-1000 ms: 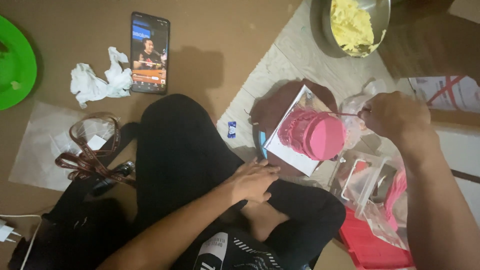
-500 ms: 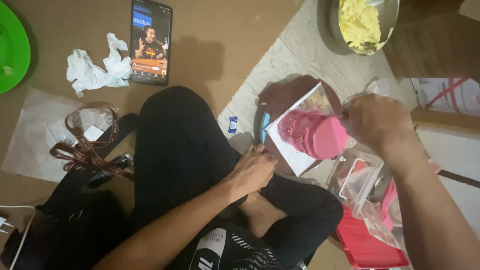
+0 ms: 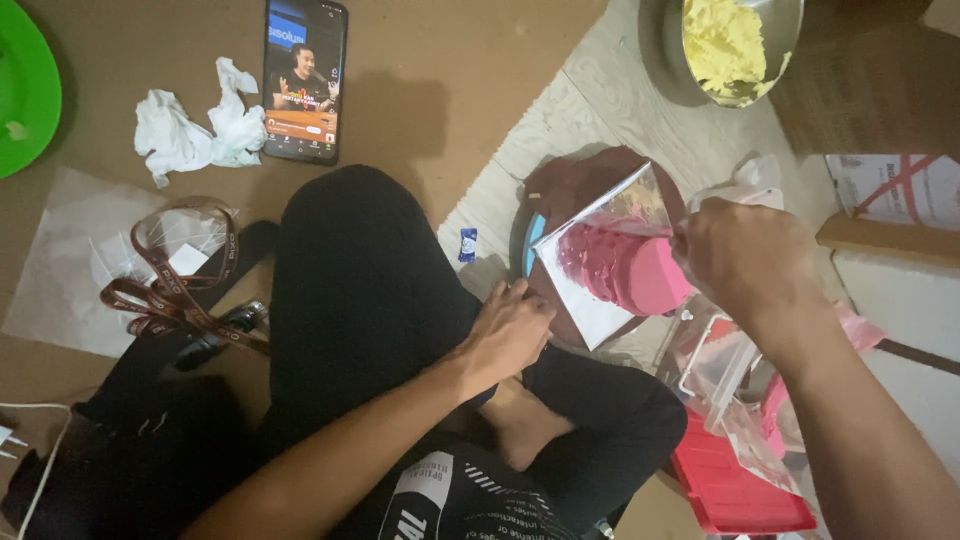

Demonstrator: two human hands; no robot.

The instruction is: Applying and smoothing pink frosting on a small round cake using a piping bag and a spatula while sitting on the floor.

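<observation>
Smooth, matt pink icing on the small round cake [image 3: 628,268], set on a glossy square silver card board [image 3: 590,300]. Above the cake, a shiny metal bowl [image 3: 790,30] of lumpy, matt yellow cream. Right of the cake, a crinkled clear plastic piping bag [image 3: 745,185] in the right hand [image 3: 745,255]. Left of the cake, matt black cloth trousers [image 3: 360,300] under the left hand [image 3: 505,335]; further left, a glossy glass-fronted phone [image 3: 305,80], crumpled white tissue paper [image 3: 195,125], dull brown cardboard floor covering [image 3: 450,90].

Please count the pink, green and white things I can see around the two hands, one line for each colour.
Pink: 1, the cake under the right hand
Green: 1, the plate
White: 1, the crumpled tissue
Total: 3
The left hand rests on the knee.
</observation>
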